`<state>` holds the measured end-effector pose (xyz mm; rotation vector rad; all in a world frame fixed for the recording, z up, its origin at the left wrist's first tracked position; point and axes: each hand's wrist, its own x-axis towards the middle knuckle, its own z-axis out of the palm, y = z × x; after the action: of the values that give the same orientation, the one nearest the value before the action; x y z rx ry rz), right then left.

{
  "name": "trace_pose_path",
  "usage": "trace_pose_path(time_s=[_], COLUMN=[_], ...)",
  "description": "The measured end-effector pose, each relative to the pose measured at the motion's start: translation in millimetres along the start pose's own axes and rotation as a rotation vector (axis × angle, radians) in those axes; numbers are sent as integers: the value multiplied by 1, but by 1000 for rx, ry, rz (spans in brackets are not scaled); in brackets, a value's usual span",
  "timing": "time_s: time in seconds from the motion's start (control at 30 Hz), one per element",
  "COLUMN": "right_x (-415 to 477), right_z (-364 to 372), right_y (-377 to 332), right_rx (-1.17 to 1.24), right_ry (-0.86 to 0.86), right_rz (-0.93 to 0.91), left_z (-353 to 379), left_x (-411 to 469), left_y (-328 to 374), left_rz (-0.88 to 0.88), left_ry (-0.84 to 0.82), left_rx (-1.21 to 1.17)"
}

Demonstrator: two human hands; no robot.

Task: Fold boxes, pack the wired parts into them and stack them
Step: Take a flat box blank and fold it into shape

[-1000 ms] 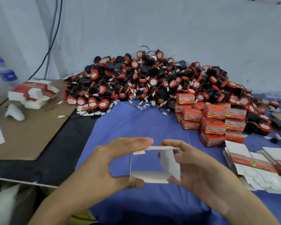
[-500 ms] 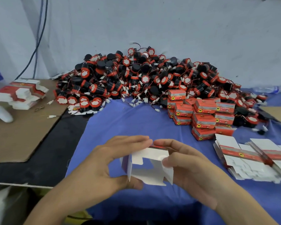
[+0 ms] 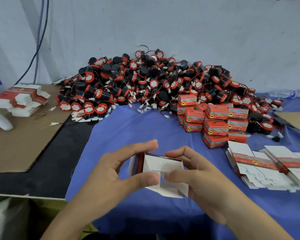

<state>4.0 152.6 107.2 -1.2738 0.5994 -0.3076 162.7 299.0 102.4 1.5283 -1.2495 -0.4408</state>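
Over the blue-clothed bench (image 3: 137, 132), head view: hands folding a small white-and-red cardboard box (image 3: 161, 166).
The left hand (image 3: 111, 172) and right hand (image 3: 206, 187) pinch the half-formed box from either side, just above the bench, with its flaps untucked. Step looks like folding. Next probably: tuck the end flap shut, then reach to the pile of black-and-red wired parts (image 3: 154, 84) behind. The stack of closed red boxes (image 3: 213, 123) is at the right.

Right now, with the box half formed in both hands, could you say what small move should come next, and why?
Probably fold the loose flap inward to close the near end. The left hand and right hand pinch the box squared open, its flaps stick out, and nothing is inside; a part from the pile might fall through.
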Motion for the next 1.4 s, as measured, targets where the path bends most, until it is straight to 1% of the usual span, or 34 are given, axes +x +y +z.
trace_pose_path(time_s=[0.07,0.13,0.23,0.3,0.4,0.43,0.5,0.67,0.7,0.77,0.83,0.9,1.0,1.1,1.13,1.17,1.23,1.3,1.37,1.4], right_x=[-1,-2,-5,-4,-2,-1,1,8,8,6,5,4,2,-3,-5,-5,-6,-5,-5,-5], right_z=[-1,-7,-18,-22,-25,-25,-23,-5,-2,2,2,2,1,-4,-4,-3,3,11,20,23], right_y=[0,-3,-1,5,11,12,12,22,23,22,23,26,32,35,37,38,40,42,42,41], right_rx=[28,140,227,227,260,268,225,20,-10,-72,-80,-56,-198,-250,-282,-301,-222,-90,68,99], right_ry=[-58,-160,-328,-375,-449,-450,-393,-88,-52,-8,-2,-52,-79,-179,-184,-154,-63,32,95,127], right_rz=[-11,4,-33,-89,-146,-159,-186,-252,-282,-352,-417,-485,-579,-565,-562,-572,-624,-661,-641,-629], left_z=[4,4,5,8,11,11,14,29,31,31,31,33,39,39,40,40,45,51,56,58], left_x=[1,1,1,1,0,0,-1,-2,-2,-2,-3,-4,-3,-3,-4,-4,-4,-4,-6,-6], left_y=[-2,-4,-7,-8,-9,-8,-8,-7,-8,-12,-15,-18,-20,-22,-21,-19,-14,-7,-1,1], left_rz=[-5,-8,-35,-46,-25,-9,28,185,194,157,98,70,70,56,51,52,78,125,167,186], left_ry=[82,147,157,172,207,208,218,210,219,239,280,344,412,461,463,458,438,409,373,365], left_rx=[17,-32,-166,-216,-224,-220,-192,-100,-104,-157,-254,-326,-365,-426,-431,-419,-388,-400,-397,-357])
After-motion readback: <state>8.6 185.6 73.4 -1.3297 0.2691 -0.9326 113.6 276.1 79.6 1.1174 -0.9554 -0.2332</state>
